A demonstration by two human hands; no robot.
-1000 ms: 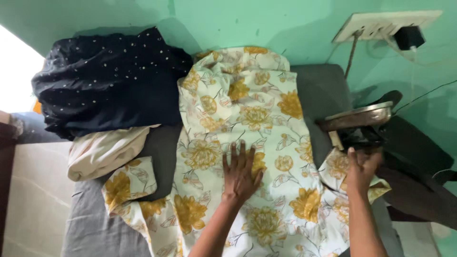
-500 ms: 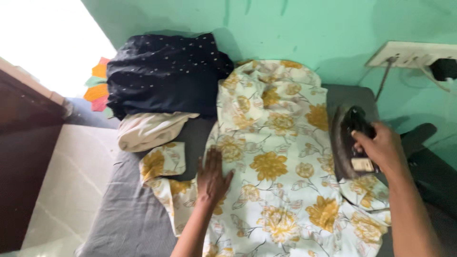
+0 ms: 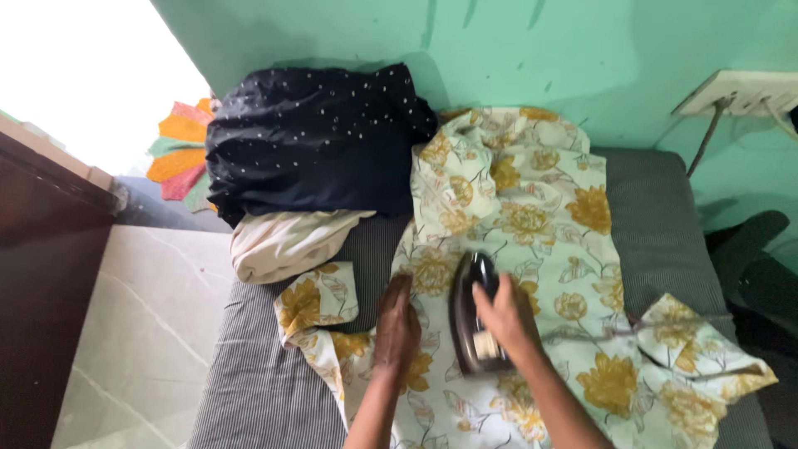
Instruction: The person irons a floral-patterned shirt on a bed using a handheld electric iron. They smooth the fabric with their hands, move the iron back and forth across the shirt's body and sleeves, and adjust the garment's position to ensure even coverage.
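A white cloth with yellow flowers [image 3: 540,224] lies spread over the grey padded surface [image 3: 249,391]. My right hand [image 3: 507,314] grips the handle of a dark iron [image 3: 472,324], which rests flat on the cloth near its left side. My left hand [image 3: 397,326] lies flat on the cloth just left of the iron, fingers together, pressing the fabric down. The iron's cord [image 3: 665,324] trails to the right across the cloth.
A folded dark dotted garment [image 3: 316,137] and a cream cloth [image 3: 283,241] lie at the back left. A wall socket board [image 3: 744,87] with a cable is at the upper right on the green wall. A dark wooden edge [image 3: 41,274] stands left, over pale floor.
My right hand lifted the iron from the right side and carried it left onto the cloth. My left hand slid left and down. The view shifted so the cloth sits further right.
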